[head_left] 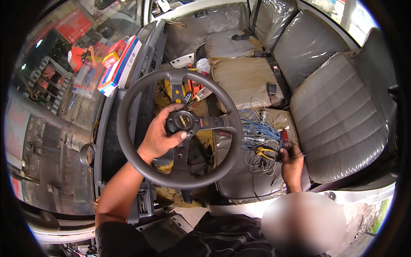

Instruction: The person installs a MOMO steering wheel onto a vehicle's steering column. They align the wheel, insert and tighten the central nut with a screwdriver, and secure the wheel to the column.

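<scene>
The left hand [160,132] is grasping the hub [185,121] of the steering wheel [236,130], its back facing up; the thumb is pressing along the near side while the other fingers are curling over the far side. The left forearm [120,188] is slanting up from the lower left, its wrist crossing over the rim behind those fingers.

The right hand [293,162] is reaching to the seat cushion [239,184], its wrist pointing toward the lower edge of view and its fingers bending inward. They are meeting the right side of a tangle of blue and pale wires [256,130]; I cannot tell whether they are clasping a strand or a tool. A yellow-handled hand tool [266,152] is lying just left of these fingertips, among the wires, and a red object [284,135] is showing just beyond them.

Around the left fingers, the rim is forming a closed ring, with open gaps lying between the spokes. To the right of the right fingers, the tall backrest [340,120] is rising from the cushion. Upholstery is showing below and left of those fingers, ending toward the person at the white door sill [233,209].
</scene>
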Available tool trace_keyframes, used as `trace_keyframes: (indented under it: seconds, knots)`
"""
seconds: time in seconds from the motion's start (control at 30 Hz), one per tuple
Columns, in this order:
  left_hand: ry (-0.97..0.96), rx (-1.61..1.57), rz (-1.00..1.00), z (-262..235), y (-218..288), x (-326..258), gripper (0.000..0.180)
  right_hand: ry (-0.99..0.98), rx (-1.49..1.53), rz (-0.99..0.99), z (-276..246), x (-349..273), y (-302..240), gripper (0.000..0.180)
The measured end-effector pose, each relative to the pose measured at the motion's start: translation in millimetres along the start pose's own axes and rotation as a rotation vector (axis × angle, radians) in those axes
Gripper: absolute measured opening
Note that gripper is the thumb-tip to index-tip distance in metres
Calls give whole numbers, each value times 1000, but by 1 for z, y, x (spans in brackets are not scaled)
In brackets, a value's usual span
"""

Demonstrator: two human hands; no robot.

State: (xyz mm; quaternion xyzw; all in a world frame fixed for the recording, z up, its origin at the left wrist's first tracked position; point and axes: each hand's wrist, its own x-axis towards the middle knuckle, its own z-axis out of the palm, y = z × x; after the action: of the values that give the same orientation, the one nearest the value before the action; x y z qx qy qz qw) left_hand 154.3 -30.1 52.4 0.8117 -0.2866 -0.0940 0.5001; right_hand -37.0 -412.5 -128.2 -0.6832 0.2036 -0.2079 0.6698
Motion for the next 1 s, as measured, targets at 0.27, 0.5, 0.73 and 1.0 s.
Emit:
trace_keyframes:
  seconds: [0.27,0.5,0.73,1.0]
  knots:
    - [26,-83,-105,4,4,-3,91,-582,112,-406,117,27,-146,20]
    - [12,-77,-114,1,2,-4,91,-703,32,-663,186,53,-147,22]
    - [13,49,-24,-2,-1,-1,89,-685,-73,-731,194,44,-142,22]
    - [28,105,0,-1,5,-1,91,-767,-370,-833,184,41,-165,14]
